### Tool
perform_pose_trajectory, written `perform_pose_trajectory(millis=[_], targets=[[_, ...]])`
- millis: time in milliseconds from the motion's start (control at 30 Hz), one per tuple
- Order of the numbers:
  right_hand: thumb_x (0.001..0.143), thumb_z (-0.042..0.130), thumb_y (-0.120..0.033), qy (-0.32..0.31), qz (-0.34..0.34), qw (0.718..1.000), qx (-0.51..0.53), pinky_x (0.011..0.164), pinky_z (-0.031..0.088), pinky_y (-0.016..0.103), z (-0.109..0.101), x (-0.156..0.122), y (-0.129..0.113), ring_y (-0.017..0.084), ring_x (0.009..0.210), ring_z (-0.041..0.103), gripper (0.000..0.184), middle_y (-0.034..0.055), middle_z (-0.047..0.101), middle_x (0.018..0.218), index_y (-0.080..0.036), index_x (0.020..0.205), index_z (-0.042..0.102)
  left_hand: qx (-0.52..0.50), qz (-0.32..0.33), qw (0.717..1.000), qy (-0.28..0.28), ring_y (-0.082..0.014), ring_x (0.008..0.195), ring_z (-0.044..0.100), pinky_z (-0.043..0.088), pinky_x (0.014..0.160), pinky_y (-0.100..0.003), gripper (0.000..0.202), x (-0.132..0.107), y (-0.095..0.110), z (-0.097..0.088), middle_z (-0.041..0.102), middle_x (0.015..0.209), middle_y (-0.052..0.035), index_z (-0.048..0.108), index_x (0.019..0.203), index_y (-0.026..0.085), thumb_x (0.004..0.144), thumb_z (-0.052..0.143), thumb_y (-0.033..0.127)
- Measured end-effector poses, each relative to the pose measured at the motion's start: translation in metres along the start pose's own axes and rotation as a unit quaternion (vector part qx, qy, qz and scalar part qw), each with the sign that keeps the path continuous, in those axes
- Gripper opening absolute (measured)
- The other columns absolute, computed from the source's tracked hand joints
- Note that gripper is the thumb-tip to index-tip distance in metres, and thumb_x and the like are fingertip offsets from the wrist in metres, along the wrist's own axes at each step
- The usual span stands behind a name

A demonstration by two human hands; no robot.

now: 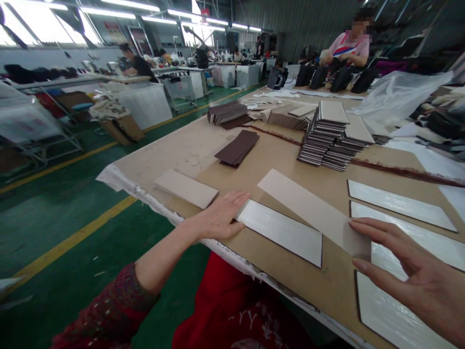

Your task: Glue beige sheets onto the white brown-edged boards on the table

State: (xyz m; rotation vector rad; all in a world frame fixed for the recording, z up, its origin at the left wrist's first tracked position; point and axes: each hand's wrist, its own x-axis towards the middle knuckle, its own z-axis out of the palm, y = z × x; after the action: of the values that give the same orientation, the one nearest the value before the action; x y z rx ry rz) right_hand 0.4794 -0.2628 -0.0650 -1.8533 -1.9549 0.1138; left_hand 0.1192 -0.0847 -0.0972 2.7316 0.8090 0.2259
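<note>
The beige strip [312,208] slants away from our right hand [417,281], whose grip is a light pinch of stretched fingertips on its near end. The rest of the strip reaches leftward from that grip, over the glossy white panel [283,232]. Our left hand [221,215] lies flat and wide open on that panel's left end. Held so thinly, the strip could, we judge, sag or swing and meet the shiny face crooked. More glossy panels [399,206] lie just beyond and under the right grip on the worktop [203,145], where our wrist might brush them.
</note>
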Motion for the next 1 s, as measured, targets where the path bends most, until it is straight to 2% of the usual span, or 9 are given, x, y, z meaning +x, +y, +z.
perform_pose_trajectory(millis=[167,300,433,600,767,1000], targets=[[0.086,0.060,-0.060,-0.016,-0.034,0.999,0.000,0.106,0.045,0.057,0.006,-0.006,0.006,0.031,0.128,0.053,0.054,0.0010,0.051,0.143,-0.042,0.136,0.050,-0.027,0.008,1.000,0.014,-0.0310,0.139,0.039,0.029,0.119,-0.050,0.068,-0.005,0.003,-0.002,0.042,0.149,-0.0211,0.030,0.147,0.009,0.087,0.054,0.029],[0.085,0.062,-0.058,-0.040,-0.057,0.998,-0.005,0.104,0.046,0.057,0.011,-0.010,0.007,0.031,0.125,0.056,0.056,0.0013,0.053,0.143,-0.043,0.138,0.050,-0.068,-0.011,0.998,0.005,-0.0288,0.143,0.033,0.026,0.121,-0.048,0.073,-0.026,0.006,-0.001,0.035,0.155,-0.0191,0.023,0.152,0.011,0.089,0.056,0.031],[0.085,0.064,-0.053,-0.057,-0.075,0.995,0.013,0.105,0.047,0.052,0.015,-0.005,-0.001,0.030,0.124,0.058,0.053,0.0034,0.057,0.139,-0.039,0.136,0.056,-0.108,-0.031,0.994,0.019,-0.0265,0.145,0.030,0.024,0.122,-0.047,0.074,-0.037,0.004,0.005,0.031,0.157,-0.0168,0.018,0.154,0.015,0.092,0.056,0.032],[0.086,0.064,-0.052,-0.092,-0.078,0.992,0.035,0.105,0.048,0.050,0.025,0.008,-0.007,0.030,0.124,0.058,0.052,0.0076,0.058,0.138,-0.031,0.133,0.062,-0.133,-0.018,0.990,0.033,-0.0279,0.146,0.029,0.025,0.121,-0.051,0.074,-0.037,0.001,0.007,0.032,0.157,-0.0167,0.018,0.153,0.017,0.091,0.055,0.030],[0.086,0.065,-0.051,-0.115,-0.070,0.990,0.047,0.103,0.051,0.049,0.033,0.014,-0.001,0.030,0.128,0.054,0.053,0.0061,0.054,0.143,-0.033,0.136,0.059,-0.138,-0.010,0.989,0.052,-0.0280,0.146,0.029,0.026,0.120,-0.053,0.075,-0.039,-0.001,0.008,0.032,0.157,-0.0159,0.018,0.154,0.019,0.090,0.055,0.029],[0.085,0.065,-0.052,-0.113,-0.074,0.990,0.031,0.097,0.055,0.048,0.028,0.023,-0.001,0.030,0.124,0.057,0.052,0.0057,0.058,0.139,-0.034,0.134,0.061,-0.148,-0.018,0.987,0.062,-0.0280,0.144,0.032,0.027,0.119,-0.052,0.074,-0.038,-0.001,0.009,0.035,0.156,-0.0150,0.020,0.153,0.020,0.091,0.057,0.033]])
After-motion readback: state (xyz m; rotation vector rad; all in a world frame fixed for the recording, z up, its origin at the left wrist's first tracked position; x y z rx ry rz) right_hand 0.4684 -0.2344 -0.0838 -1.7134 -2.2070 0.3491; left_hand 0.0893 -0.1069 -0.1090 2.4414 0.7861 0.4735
